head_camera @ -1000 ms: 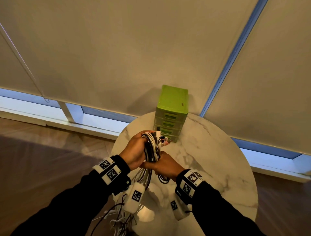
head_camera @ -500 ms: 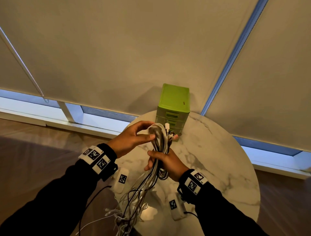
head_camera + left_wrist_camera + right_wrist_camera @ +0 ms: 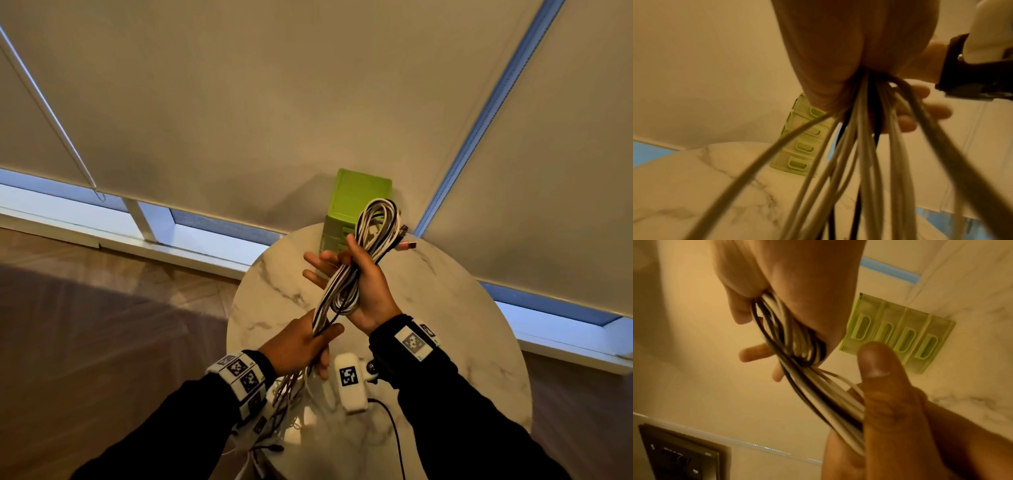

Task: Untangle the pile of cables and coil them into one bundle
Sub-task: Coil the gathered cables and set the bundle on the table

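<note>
Head view: I note the cables [image 3: 356,260] held above the middle of the round table [image 3: 479,342], looped at the top in front of the green drawer unit [image 3: 359,192] at the table's far edge. My right hand [image 3: 366,294] has thumb and palm clamped on the loops, its other fingers [image 3: 313,258] spread apart. My left hand [image 3: 301,346], lower, has fingers closed round the loose strands, which trail over the near edge.

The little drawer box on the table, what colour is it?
Lime green drawer box; the head view shows it best.
</note>
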